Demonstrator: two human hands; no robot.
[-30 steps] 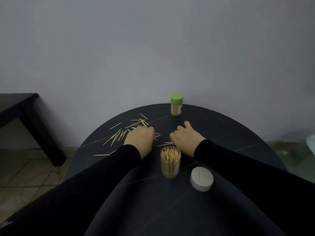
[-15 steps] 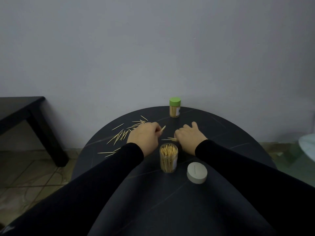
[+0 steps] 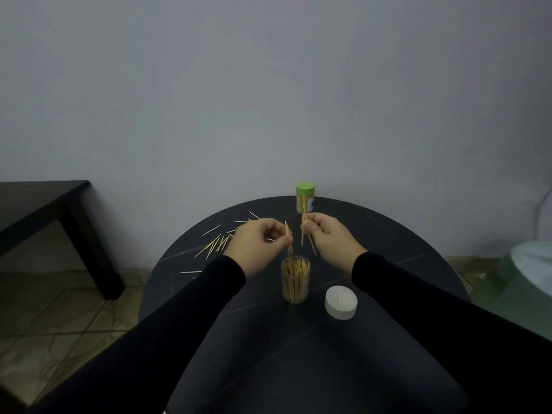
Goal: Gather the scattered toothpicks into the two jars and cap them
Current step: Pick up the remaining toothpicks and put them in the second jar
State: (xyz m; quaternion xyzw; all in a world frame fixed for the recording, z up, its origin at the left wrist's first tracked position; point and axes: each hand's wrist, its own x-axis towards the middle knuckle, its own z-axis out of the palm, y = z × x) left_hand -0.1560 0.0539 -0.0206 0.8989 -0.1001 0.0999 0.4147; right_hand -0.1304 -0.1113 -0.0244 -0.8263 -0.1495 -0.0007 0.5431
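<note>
Both hands hover just above the open jar point(image 3: 295, 279), sticks held upright so they can drop in point-first. The left hand point(image 3: 257, 245) pinches a few toothpicks point(image 3: 288, 239); the right hand point(image 3: 331, 238) pinches its own bundle point(image 3: 303, 231). More loose toothpicks point(image 3: 215, 244) lie left of the jar, its white cap point(image 3: 340, 302) waits to the right, and the green-capped jar point(image 3: 305, 201) stands behind, already closed.

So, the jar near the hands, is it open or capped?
Open. The near jar has no cap, and toothpick tips show at its mouth; the white cap lies on the table beside it.
</note>
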